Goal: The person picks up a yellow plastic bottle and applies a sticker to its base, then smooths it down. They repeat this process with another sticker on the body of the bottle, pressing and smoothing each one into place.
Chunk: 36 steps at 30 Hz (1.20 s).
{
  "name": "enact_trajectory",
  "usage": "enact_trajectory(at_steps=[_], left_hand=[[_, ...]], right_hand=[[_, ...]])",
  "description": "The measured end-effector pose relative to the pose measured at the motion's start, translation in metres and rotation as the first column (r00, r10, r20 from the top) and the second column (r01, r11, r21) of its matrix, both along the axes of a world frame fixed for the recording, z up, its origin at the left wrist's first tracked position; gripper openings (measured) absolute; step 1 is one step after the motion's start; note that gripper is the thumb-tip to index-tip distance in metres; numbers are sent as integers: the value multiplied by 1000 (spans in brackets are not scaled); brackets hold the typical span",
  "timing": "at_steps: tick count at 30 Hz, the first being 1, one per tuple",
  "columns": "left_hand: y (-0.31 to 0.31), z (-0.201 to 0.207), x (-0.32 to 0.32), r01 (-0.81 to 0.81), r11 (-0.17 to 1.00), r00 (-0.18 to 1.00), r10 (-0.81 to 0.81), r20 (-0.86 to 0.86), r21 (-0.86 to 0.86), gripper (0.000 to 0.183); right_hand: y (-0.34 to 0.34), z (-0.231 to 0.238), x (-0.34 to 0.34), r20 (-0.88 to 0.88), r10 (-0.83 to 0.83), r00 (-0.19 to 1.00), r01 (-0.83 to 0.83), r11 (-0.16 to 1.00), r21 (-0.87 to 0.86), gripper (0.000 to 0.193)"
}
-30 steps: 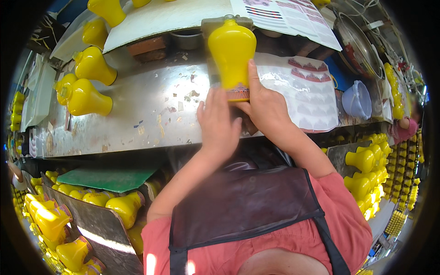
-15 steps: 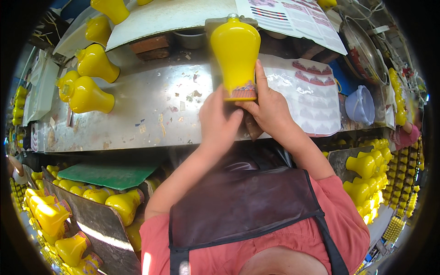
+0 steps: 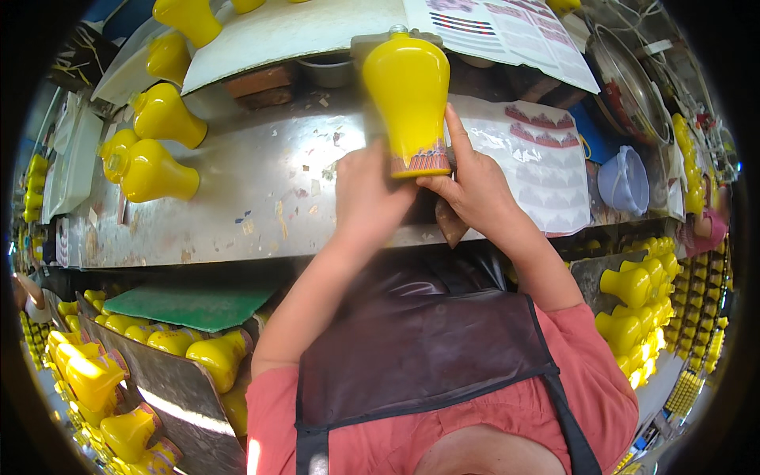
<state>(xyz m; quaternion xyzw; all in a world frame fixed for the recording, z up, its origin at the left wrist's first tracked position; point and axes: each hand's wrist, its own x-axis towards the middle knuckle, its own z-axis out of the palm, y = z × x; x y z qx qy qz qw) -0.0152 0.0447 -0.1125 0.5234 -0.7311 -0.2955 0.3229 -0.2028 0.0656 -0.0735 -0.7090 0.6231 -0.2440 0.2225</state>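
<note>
A glossy yellow bottle (image 3: 408,91) lies with its shoulder and small clear neck pointing away from me, braced at the far end by a dark block-like rest (image 3: 362,49). A red and blue patterned band (image 3: 419,158) runs around its foot. My right hand (image 3: 475,178) grips the foot from the right, index finger along the side and thumb under the base rim. My left hand (image 3: 368,190) is beside the foot on the left, smeared by motion, so its fingers are unclear. Right of the bottle, a wet-looking sheet of patterned decals (image 3: 538,170) lies on the metal table (image 3: 182,229).
Plain yellow bottles (image 3: 158,170) lie at the table's left. A small lilac bucket (image 3: 623,182) stands at the right. Decorated yellow bottles (image 3: 218,356) fill a tray at lower left, partly under a green board (image 3: 190,305). More bottles (image 3: 629,285) are at lower right.
My left hand has shifted slightly left and a little away from the bottle's foot. The patterned band now shows farther around the foot. My right hand keeps its hold.
</note>
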Motion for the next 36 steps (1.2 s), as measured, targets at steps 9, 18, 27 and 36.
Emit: enact_trajectory(at_steps=[9, 18, 27, 36], left_hand=[[-13, -3, -17, 4, 905, 993, 45, 106, -425, 97], [-14, -3, -10, -17, 904, 998, 39, 44, -428, 102], [-18, -6, -4, 84, 887, 993, -112, -34, -455, 101], [-8, -6, -9, 28, 955, 1000, -26, 11, -294, 108]], right_hand=[[-3, 20, -12, -53, -26, 998, 28, 998, 48, 90], [-14, 13, -24, 97, -133, 986, 104, 960, 259, 72], [-13, 0, -30, 157, -163, 974, 116, 955, 272, 49], [-6, 3, -19, 192, -96, 977, 49, 970, 237, 37]])
